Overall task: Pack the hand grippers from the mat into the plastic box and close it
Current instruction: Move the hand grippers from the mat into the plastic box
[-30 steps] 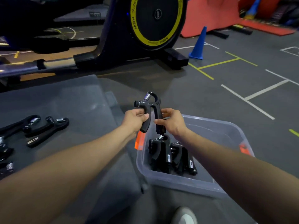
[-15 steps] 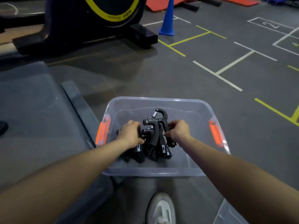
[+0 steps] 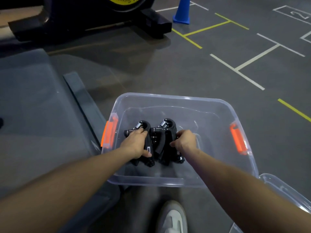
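Hand grippers (image 3: 152,142), black, several bunched upright inside open plastic box (image 3: 218,111) beside mat (image 3: 42,115); left hand (image 3: 135,144) and right hand (image 3: 184,140) grip the bunch's opposite sides; packing under way, lid (image 3: 286,190) off at right, closing outstanding

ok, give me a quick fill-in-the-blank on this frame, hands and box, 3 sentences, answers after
1. Both hands, the left hand and the right hand, are down inside the clear plastic ____.
2. The latches on the box's two short sides are coloured ____.
3. The black hand grippers in the box stand with their metal ____ pointing up, away from the person.

Missing words: box; orange; springs
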`<state>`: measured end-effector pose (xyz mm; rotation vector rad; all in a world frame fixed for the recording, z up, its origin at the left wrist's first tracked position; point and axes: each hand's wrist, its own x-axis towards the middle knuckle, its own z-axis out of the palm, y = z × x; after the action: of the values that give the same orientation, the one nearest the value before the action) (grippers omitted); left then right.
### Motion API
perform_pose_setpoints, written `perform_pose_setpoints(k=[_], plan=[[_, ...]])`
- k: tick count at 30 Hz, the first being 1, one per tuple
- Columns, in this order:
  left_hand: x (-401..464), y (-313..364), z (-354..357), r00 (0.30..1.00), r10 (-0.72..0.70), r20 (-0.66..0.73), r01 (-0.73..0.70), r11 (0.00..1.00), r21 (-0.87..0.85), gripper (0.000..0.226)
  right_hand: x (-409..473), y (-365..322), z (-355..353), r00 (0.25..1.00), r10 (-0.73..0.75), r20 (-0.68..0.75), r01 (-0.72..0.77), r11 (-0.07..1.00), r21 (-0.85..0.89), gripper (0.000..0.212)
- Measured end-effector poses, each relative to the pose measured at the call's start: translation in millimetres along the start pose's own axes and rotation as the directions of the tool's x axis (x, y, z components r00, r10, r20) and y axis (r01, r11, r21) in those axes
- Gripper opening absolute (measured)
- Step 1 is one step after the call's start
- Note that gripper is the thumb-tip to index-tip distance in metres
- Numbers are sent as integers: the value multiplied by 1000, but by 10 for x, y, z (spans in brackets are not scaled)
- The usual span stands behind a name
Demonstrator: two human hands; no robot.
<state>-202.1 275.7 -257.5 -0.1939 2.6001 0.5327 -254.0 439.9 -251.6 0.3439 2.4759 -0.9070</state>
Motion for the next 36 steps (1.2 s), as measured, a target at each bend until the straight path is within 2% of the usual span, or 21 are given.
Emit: perform_pose_setpoints(k=[4,8,11,14,18,24,30,36], plan=[[17,-15,2,1000,6,26,-6,1000,-5,98,-10,12,38,1000,-3,-7,3,1000,3,28],[-24,31,-91,1000,29,-5,-28,1000,2,85,-46,-35,31,998,-52,-21,52,999,-3,29],[-105,67,-298,990,63,-126,-68,997,-37,64,-119,-278,46,988,-136,-78,139,990,27,34],[-298,-20,-557,949,48,-312,-72,995,-67,47,-246,-673,147,971,-223,-82,229,971,73,43],[-668,-414,-836,886,-89,-455,21,988,-151,40,-580,-1249,382,922,-387,-25,387,919,72,46],[-1405,-1357,-1119,806,-319,-498,221,944,-246,44,-1207,-1923,1012,834,-536,131,537,843,32,52],[-2041,-2280,-1184,695,-516,-501,389,856,-342,48,-1756,-2386,1789,763,-569,306,586,809,43,55],[-2201,-2978,-1207,635,-607,-478,482,795,-369,51,-1923,-2682,2429,710,-587,390,629,777,25,56]])
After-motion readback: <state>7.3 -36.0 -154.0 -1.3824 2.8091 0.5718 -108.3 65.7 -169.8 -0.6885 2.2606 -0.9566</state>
